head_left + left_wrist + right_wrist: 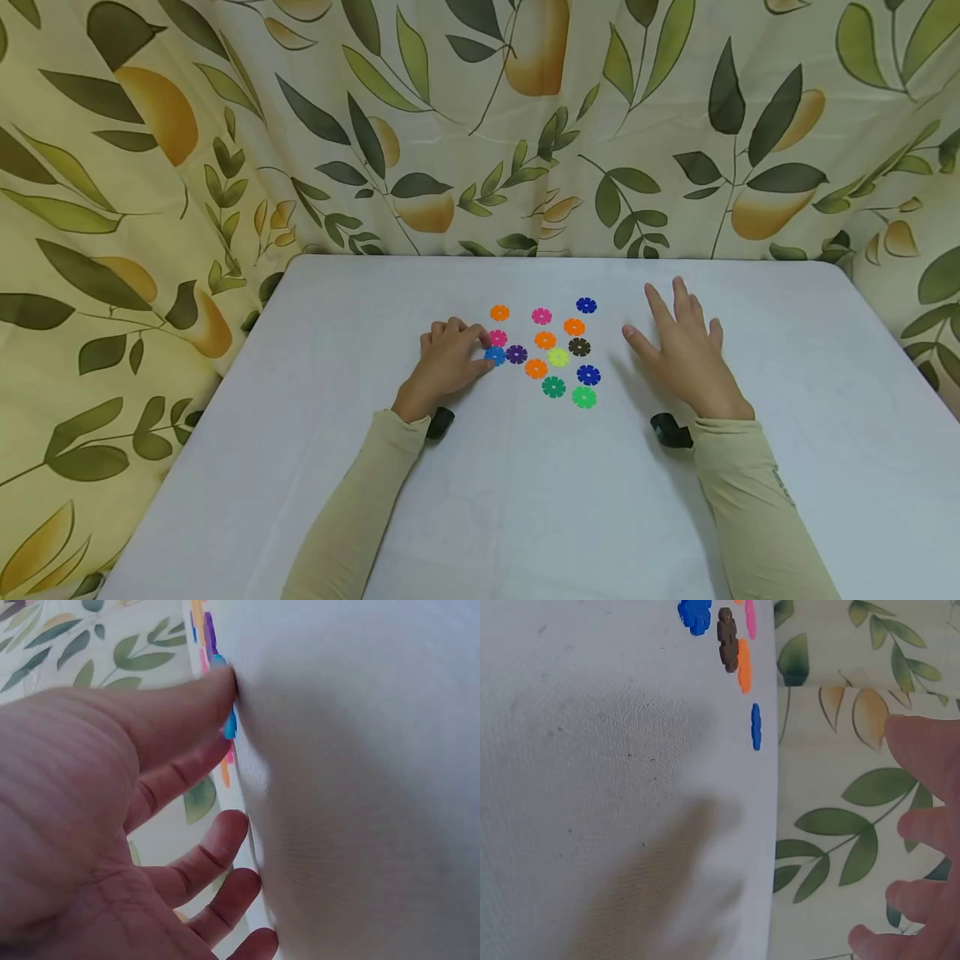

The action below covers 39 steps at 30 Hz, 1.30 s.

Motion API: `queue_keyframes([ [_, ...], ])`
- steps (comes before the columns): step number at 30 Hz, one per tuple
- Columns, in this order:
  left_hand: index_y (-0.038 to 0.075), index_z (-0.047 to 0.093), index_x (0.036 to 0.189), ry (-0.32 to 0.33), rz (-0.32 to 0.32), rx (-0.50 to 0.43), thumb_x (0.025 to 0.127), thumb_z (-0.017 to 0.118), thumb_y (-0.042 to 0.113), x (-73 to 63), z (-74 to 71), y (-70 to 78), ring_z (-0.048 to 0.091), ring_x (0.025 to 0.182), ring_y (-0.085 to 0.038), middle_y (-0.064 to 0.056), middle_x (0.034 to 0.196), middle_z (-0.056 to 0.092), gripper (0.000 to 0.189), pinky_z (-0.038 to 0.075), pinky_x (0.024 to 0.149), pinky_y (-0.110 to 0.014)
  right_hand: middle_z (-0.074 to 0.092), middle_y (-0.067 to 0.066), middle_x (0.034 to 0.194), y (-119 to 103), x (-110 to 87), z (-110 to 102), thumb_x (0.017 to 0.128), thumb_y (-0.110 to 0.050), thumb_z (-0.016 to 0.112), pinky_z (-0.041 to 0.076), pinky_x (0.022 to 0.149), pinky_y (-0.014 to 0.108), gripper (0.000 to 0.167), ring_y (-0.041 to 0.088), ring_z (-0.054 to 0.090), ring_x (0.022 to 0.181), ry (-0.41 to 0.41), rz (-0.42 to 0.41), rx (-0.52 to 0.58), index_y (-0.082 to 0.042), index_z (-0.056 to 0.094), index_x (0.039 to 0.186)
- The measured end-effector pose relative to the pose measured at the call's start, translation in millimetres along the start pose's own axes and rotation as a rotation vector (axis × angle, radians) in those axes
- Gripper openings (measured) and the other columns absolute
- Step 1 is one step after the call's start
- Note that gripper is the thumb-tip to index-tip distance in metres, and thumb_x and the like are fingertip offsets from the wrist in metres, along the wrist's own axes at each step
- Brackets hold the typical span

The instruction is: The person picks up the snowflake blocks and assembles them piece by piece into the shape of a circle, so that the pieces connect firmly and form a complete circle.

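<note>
My left hand is at the left edge of a loose group of notched plastic discs on the table. Its thumb and index finger pinch the edges of a light blue disc; in the left wrist view the thumb covers part of this light blue disc. A pink disc lies right by the index finger, and a purple disc sits beside the blue one. My right hand hovers to the right of the group, fingers spread and holding nothing. Nearest it are a brown disc and a dark blue disc.
Several more discs lie flat, including an orange disc, a yellow disc and a light green disc. They rest on a white-covered table. A leaf-patterned curtain hangs behind the far edge and along the left.
</note>
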<state>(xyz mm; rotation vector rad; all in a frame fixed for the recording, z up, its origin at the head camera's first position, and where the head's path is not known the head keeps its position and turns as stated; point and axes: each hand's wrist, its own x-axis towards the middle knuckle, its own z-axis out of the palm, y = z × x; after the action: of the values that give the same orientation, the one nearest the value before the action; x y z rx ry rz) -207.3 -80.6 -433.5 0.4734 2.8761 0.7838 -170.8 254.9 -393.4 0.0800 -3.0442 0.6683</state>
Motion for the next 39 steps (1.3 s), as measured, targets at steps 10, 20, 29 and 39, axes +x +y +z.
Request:
queue_keyframes([
  [10,0.021,0.07,0.137,-0.013,0.018,0.011,0.098,0.08,0.034,1.6,2.8,1.4,0.04,0.13,-0.039,-0.017,0.131,0.054,0.042,0.029,0.108,-0.06,-0.005,0.037,0.171,2.8,1.1,-0.6,0.11,-0.038,0.06,0.005,0.116,0.083,0.082,0.061,0.009,0.154,-0.03,0.001,0.028,0.0,0.019,0.169],
  [20,0.019,0.071,0.118,-0.001,0.052,-0.052,0.099,0.08,0.026,4.5,5.9,1.3,0.041,0.129,-0.04,-0.013,0.122,0.057,0.022,0.027,0.111,-0.061,-0.006,0.036,0.171,2.8,4.5,-1.3,0.111,-0.04,0.059,0.02,0.111,0.082,0.082,0.068,0.02,0.147,-0.083,0.021,0.044,-0.001,0.017,0.169],
  [29,0.01,0.075,0.103,-0.003,0.011,-0.474,0.098,0.08,0.016,4.7,1.3,-17.3,0.06,0.104,-0.026,-0.001,0.094,0.071,0.009,0.045,0.101,-0.046,-0.004,0.035,0.172,8.2,1.9,-3.1,0.113,-0.04,0.054,0.019,0.115,0.079,0.08,0.065,0.017,0.151,-0.115,0.007,0.091,0.002,0.016,0.169],
  [39,0.004,0.074,0.109,-0.044,-0.122,-0.977,0.098,0.078,0.015,5.2,-12.1,-21.8,0.066,0.1,-0.026,-0.013,0.102,0.078,0.016,0.049,0.092,-0.036,0.06,0.035,0.14,1.1,1.9,3.5,0.112,-0.028,0.058,0.047,0.107,0.068,0.056,0.052,0.059,0.127,-0.083,-0.043,0.174,0.007,0.048,0.154],
])
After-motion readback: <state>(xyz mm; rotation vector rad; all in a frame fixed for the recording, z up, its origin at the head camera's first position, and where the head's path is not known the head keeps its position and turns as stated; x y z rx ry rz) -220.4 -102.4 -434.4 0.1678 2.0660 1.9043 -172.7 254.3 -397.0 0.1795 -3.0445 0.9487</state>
